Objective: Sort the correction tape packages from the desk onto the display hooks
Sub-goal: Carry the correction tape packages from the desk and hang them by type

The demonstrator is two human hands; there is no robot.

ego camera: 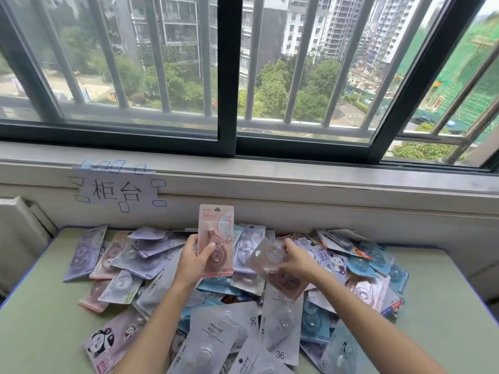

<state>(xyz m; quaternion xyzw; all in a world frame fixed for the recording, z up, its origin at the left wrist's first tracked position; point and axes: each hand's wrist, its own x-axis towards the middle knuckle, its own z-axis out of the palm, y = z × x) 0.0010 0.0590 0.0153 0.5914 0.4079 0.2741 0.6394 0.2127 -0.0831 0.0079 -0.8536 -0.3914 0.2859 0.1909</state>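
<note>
Two hands, left hand [192,261] and right hand [295,261], each held one pink package [216,233], [272,265], dozens more packages [151,255] heaped on one green desk [32,319], one paper sign [116,190] far left.

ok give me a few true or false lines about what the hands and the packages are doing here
1. The left hand holds a pink package upright above the pile. True.
2. The right hand is empty. False: it grips a second pink package, tilted, at the pile.
3. The desk has a green top. True.
4. Display hooks show beside the window. False: no hooks are in view, only the window and a paper sign taped below it.
5. The pile holds only pink packages. False: grey, blue and panda-printed ones lie there too.
</note>
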